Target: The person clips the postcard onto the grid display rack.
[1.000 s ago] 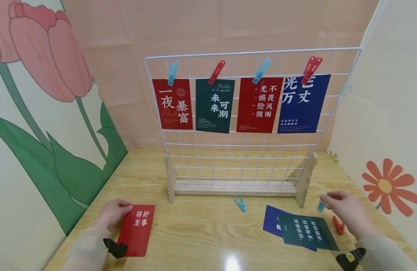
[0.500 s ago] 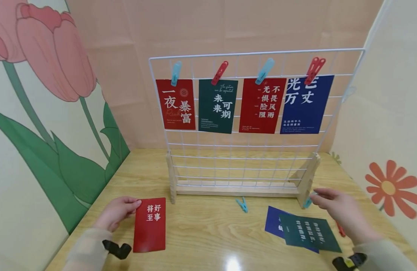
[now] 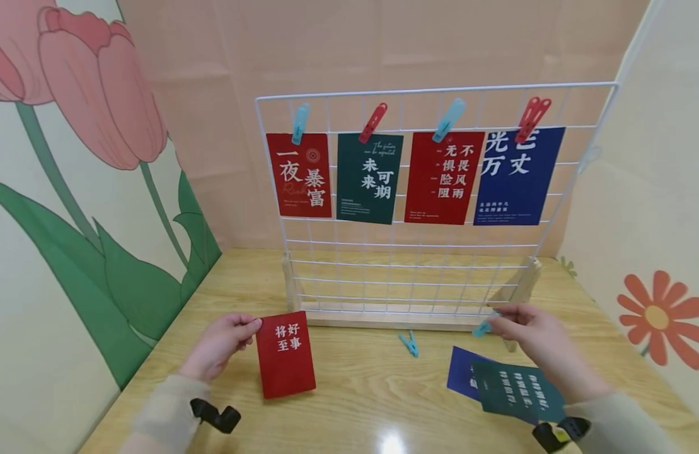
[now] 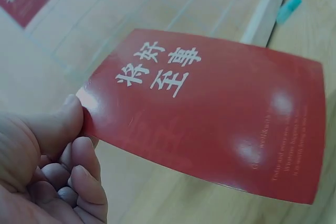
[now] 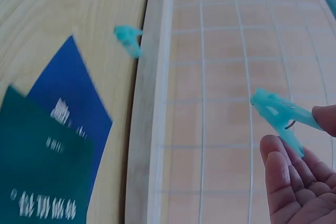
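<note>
My left hand (image 3: 224, 343) pinches a red card (image 3: 285, 362) by its upper left corner, between thumb and curled fingers. White characters are printed on the card, which is raised off the table and tilted in the left wrist view (image 4: 210, 114). At the right, my right hand (image 3: 533, 337) holds a light blue clothespin (image 5: 278, 111) between thumb and fingers, in front of the rack's right foot. Behind both hands stands a white wire grid rack (image 3: 383, 271) on a wooden base (image 3: 394, 320).
Four hung cards are several in a row: a red card (image 3: 304, 189), a green card (image 3: 365, 202) and others, pinned by clothespins. Another blue clothespin (image 3: 409, 345) lies before the base. A green card (image 3: 510, 388) overlaps a blue card (image 3: 460, 372) on the table.
My left hand has lifted the red card from the table and carried it rightward and up. My right hand has moved left with the blue clothespin, toward the rack.
</note>
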Motion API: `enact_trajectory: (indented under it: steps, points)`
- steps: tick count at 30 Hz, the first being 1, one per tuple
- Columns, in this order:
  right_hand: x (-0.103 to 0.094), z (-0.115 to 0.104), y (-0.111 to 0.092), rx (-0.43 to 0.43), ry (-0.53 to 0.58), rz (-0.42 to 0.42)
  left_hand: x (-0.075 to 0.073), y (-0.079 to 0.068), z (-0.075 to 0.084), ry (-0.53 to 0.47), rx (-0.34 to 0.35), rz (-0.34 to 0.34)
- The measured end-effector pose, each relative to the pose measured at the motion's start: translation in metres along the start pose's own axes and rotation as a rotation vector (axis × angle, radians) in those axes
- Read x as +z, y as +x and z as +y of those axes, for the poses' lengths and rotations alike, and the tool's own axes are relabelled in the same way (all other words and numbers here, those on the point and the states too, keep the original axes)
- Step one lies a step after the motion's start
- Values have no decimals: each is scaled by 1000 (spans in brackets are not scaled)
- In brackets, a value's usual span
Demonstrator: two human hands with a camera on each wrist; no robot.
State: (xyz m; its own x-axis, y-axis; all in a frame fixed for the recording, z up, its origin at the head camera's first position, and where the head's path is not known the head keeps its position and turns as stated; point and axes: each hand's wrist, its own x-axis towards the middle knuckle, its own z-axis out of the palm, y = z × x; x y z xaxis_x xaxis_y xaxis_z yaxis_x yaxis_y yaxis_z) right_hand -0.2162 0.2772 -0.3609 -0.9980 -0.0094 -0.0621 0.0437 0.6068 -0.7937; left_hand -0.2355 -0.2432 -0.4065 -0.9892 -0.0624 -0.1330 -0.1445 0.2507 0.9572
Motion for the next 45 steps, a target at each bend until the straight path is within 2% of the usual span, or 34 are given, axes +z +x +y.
enact_trajectory:
  steps: [8, 12, 24, 34, 45]
  points:
    - [13, -22, 4, -103, 74, 3, 20, 4, 15, -18, 61, 13]
    - [18, -32, 7, -121, 89, 3, 26, 8, 21, -38, 70, 11]
    - [33, -63, 17, -200, 128, -50, 32, 17, 38, -60, 106, -10]
    - [45, -89, 27, -220, 104, -67, 34, 25, 49, 83, 140, 14]
    - [59, -115, 34, -231, 77, -59, 43, 31, 59, 116, 169, 53]
